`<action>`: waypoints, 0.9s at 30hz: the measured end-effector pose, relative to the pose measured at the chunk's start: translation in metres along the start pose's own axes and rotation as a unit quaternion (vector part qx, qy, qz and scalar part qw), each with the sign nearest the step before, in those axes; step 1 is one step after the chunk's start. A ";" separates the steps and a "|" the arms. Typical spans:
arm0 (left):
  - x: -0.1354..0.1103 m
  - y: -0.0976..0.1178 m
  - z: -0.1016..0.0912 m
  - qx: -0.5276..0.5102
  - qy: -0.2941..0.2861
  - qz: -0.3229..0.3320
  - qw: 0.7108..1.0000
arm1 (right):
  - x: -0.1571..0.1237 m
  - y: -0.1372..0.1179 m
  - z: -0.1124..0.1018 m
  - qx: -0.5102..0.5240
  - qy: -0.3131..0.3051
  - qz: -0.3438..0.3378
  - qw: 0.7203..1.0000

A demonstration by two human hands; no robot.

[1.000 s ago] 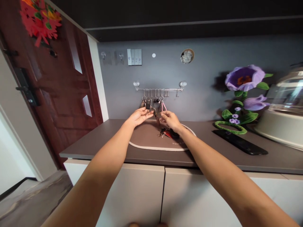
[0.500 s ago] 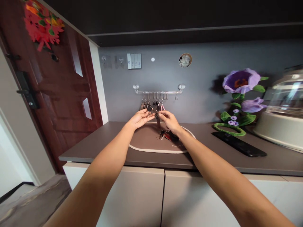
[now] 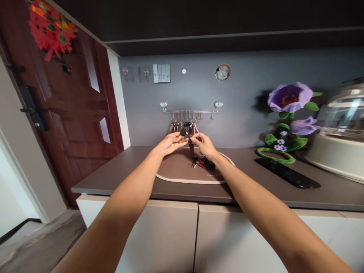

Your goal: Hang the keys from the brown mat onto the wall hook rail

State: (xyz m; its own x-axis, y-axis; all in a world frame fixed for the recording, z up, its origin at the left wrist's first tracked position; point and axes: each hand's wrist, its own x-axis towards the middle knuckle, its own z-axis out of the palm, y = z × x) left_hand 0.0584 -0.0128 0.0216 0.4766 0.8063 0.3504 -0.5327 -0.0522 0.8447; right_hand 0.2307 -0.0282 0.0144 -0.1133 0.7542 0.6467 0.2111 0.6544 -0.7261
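My left hand [image 3: 171,143] is closed on a key with a round black head [image 3: 183,132], pinched between thumb and fingers. Close beside it, my right hand [image 3: 204,145] pinches a small metal key ring [image 3: 191,137], from which a dark brown strip [image 3: 192,151] appears to hang. The two sets of fingertips almost meet above the brown mat [image 3: 173,167]. Just behind, several bunches of keys [image 3: 193,122] hang from a clear hook rail [image 3: 190,111] on the wall. More keys with a red and black piece [image 3: 201,163] lie on the mat, partly behind my right wrist.
A grey-brown countertop [image 3: 113,172] runs across white cabinets. To the right are a black phone [image 3: 287,173], a purple fabric flower [image 3: 290,99] with a green base, and a white appliance [image 3: 332,151] with a clear dome. At left stands a dark red door [image 3: 76,113].
My left hand has shifted slightly right with the black-headed key, bringing it nearer the ring in my right hand. My right hand has barely moved.
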 end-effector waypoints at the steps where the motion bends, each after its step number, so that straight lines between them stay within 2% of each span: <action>1: 0.001 0.000 0.000 0.003 0.009 0.000 1.000 | 0.000 -0.001 -0.001 -0.008 0.008 -0.002 1.000; 7: 0.006 -0.002 -0.005 0.026 0.071 0.020 0.997 | 0.001 -0.005 -0.005 -0.017 0.046 0.001 0.999; 15: 0.007 -0.008 -0.004 0.180 0.101 0.010 0.978 | 0.008 0.003 -0.008 0.036 0.065 0.001 0.997; 22: 0.007 -0.014 -0.001 0.308 0.063 0.004 0.949 | 0.010 0.005 -0.012 0.073 0.082 0.016 0.994; 27: 0.007 -0.022 -0.002 0.403 0.002 0.035 0.914 | 0.009 0.005 -0.010 0.073 0.087 0.024 0.993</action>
State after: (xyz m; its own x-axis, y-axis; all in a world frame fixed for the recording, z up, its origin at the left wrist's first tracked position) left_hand 0.0720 -0.0045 0.0047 0.4572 0.7868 0.4147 0.1286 -0.5199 0.8445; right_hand 0.2405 -0.0191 0.0189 0.0661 0.7726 0.6314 0.0682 0.6278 -0.7754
